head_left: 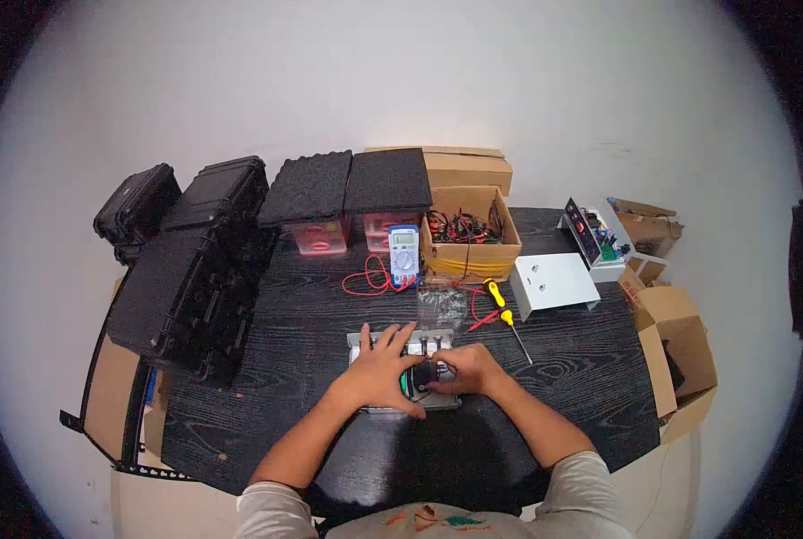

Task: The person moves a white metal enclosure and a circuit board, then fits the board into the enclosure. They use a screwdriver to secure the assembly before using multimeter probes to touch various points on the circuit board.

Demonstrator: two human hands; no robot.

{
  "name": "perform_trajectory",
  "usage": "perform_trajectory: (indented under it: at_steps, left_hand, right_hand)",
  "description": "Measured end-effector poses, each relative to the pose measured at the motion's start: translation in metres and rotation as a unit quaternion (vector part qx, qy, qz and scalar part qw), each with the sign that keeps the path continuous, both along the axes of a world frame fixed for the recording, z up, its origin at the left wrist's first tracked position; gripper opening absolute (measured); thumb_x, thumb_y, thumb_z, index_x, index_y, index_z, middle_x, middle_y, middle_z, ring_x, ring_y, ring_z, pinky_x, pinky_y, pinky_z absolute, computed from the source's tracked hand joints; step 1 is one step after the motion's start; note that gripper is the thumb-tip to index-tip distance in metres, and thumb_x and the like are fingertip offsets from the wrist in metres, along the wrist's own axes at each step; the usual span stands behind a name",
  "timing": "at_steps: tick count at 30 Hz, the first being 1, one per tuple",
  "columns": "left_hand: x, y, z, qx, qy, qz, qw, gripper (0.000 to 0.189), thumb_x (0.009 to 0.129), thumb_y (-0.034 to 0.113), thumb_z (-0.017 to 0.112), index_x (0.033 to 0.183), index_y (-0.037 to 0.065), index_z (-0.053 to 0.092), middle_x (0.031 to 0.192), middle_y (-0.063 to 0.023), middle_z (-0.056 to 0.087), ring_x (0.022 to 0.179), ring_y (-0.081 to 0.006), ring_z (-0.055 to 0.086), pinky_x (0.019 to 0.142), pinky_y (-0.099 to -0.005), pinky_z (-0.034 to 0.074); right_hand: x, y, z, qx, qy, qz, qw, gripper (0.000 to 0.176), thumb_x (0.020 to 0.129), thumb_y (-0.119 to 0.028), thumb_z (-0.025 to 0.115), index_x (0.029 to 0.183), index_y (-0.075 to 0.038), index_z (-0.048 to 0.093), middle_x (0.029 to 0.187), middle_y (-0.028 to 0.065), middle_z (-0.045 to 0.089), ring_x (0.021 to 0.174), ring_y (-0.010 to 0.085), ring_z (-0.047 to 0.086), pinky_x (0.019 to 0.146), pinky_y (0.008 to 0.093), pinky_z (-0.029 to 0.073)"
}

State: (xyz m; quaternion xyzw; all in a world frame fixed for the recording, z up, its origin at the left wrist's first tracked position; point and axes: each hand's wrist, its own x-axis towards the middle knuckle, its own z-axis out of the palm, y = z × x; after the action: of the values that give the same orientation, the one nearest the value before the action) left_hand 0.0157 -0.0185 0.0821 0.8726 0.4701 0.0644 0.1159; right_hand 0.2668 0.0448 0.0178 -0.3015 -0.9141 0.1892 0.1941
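A shallow metal housing (357,342) lies on the table directly in front of me. Inside it are a green part (405,383), a black block (425,378) and dark wires, partly covered by my hands. My left hand (379,370) spans the housing's left side with its fingers spread, touching it. From the right, my right hand (467,369) has its fingers curled at the black block, thumb and index finger closed about its right side. A clear bag of small parts (442,305) lies just beyond the housing.
A blue-edged multimeter (404,258) with red leads stands behind, beside a cardboard box of cables (470,260). To the right are a yellow-handled screwdriver (515,331), a white metal cover (557,283) and an opened device with circuit boards (604,247). Black hard cases (181,296) line the left.
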Motion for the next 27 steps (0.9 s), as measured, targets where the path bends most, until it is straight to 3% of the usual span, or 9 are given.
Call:
perform_trajectory:
  at_steps: [12, 21, 27]
  left_hand:
    - [-0.002, 0.000, -0.005, 0.022, -0.002, -0.009, 1.000, 0.119, 0.049, 0.081, 0.083, 0.142, 0.008, 0.063, 0.168, -0.0281, 0.023, 0.153, -0.0504, 0.022, 0.115, -0.0818, 0.010]
    - [0.000, 0.000, 0.001, 0.032, 0.002, -0.019, 0.999, 0.105, 0.049, 0.059, 0.087, 0.138, 0.008, 0.066, 0.160, -0.0286, 0.034, 0.147, -0.0500, 0.032, 0.119, -0.0756, 0.015]
    - [0.001, 0.002, 0.002, 0.034, -0.002, -0.023, 0.999, 0.104, 0.049, 0.059, 0.087, 0.138, 0.009, 0.067, 0.159, -0.0293, 0.035, 0.145, -0.0505, 0.034, 0.119, -0.0751, 0.017]
  right_hand:
    - [-0.001, -0.002, 0.005, -0.005, 0.022, 0.001, 1.000, 0.049, 0.078, -0.044, 0.086, 0.112, -0.014, 0.069, 0.086, 0.0131, 0.075, 0.079, 0.0339, 0.074, 0.070, 0.0446, 0.059]
    - [0.002, 0.001, -0.009, -0.017, 0.105, -0.039, 0.994, 0.029, 0.086, -0.030, 0.081, 0.109, -0.015, 0.071, 0.073, 0.0109, 0.067, 0.065, 0.0307, 0.069, 0.060, 0.0420, 0.054]
    - [0.002, 0.004, -0.016, -0.046, 0.120, -0.058, 0.990, 0.023, 0.088, -0.029, 0.079, 0.107, -0.016, 0.072, 0.072, 0.0104, 0.067, 0.063, 0.0299, 0.068, 0.059, 0.0420, 0.054]
